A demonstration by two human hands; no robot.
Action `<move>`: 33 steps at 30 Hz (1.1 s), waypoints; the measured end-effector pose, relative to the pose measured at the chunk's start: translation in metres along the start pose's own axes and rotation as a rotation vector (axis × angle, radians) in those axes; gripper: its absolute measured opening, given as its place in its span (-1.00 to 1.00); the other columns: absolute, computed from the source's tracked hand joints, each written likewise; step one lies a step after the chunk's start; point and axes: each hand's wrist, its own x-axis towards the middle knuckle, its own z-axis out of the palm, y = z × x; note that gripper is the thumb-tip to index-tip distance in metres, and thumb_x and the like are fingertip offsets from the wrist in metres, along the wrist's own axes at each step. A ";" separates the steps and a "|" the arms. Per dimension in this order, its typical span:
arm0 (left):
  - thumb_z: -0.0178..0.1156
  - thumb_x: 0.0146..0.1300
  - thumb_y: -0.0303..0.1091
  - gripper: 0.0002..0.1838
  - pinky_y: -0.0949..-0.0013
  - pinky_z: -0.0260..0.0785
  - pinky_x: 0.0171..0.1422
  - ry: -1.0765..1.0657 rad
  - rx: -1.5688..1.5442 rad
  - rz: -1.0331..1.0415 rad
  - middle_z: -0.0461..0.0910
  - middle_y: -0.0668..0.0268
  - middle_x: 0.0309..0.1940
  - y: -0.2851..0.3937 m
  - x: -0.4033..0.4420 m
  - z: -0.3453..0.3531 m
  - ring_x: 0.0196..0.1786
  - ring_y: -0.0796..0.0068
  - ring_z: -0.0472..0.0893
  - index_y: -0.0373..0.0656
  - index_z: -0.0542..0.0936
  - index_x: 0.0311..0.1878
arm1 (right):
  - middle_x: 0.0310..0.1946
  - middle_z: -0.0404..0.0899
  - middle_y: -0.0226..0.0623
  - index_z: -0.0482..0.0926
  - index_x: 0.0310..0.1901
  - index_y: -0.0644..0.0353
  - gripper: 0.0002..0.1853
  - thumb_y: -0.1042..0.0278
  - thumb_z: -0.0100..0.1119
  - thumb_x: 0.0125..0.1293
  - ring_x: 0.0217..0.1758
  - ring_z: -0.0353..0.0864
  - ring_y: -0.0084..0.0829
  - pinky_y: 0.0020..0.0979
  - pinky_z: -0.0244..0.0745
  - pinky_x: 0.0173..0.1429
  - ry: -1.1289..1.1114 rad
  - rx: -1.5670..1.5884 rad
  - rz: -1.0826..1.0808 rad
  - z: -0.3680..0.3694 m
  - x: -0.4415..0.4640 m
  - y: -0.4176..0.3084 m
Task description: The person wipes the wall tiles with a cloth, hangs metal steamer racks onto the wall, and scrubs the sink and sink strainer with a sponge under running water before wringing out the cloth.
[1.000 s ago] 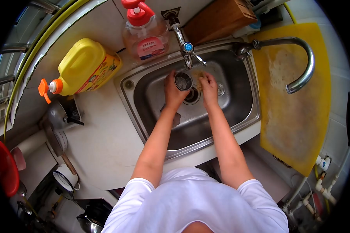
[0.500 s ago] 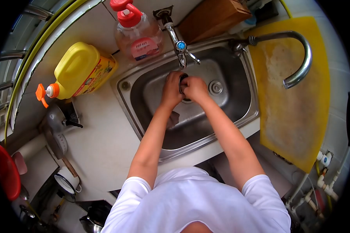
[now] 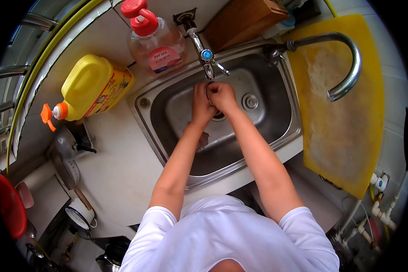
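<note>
At sink (image 3: pixel 267 113), head view: your left hand (image 3: pixel 201 103) wraps cup (image 3: pixel 208 89), mostly hidden between hands, near tap (image 3: pixel 208 70); your right hand (image 3: pixel 223 96) curls at cup's rim, can't tell if gripping anything.

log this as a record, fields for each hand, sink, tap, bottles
left hand: around a metal cup, mostly hidden
right hand: curled at the cup's opening; anything in its grasp hidden
sink: steel, beneath both hands
tap: blue-capped, just beyond the hands
yellow bottle: left of sink, orange-topped
clear bottle: behind sink, red-topped
</note>
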 end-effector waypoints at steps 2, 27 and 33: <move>0.36 -0.21 -0.46 -0.37 0.12 0.31 0.13 -0.062 -0.019 -0.004 0.39 0.04 -0.05 -0.003 0.006 -0.010 0.06 -0.06 0.42 -0.20 0.38 0.05 | -0.46 0.66 -0.17 0.69 -0.35 0.14 -0.86 0.40 0.19 0.05 -0.35 0.66 -0.17 -0.29 0.52 -0.21 -0.106 -0.080 -0.071 -0.008 0.001 -0.002; 0.27 -0.16 -0.54 -0.38 0.08 0.44 -0.03 -0.317 0.139 0.086 0.38 0.15 0.13 -0.009 0.000 -0.037 0.05 -0.07 0.49 -0.06 0.41 0.10 | -0.24 0.64 -0.35 0.65 -0.25 0.16 -0.82 0.53 0.22 0.08 -0.19 0.61 -0.34 -0.41 0.50 -0.10 -0.248 -0.196 -0.093 -0.005 -0.026 0.023; 0.21 -0.13 -0.55 -0.37 0.07 0.43 0.02 -0.462 0.350 -0.169 0.40 0.13 0.10 -0.003 0.011 -0.059 0.05 -0.04 0.52 -0.05 0.38 0.14 | -0.25 0.66 -0.31 0.64 -0.10 0.23 -0.71 0.45 0.29 0.10 -0.20 0.62 -0.51 -0.50 0.48 -0.10 -0.019 0.657 0.337 -0.019 -0.023 0.078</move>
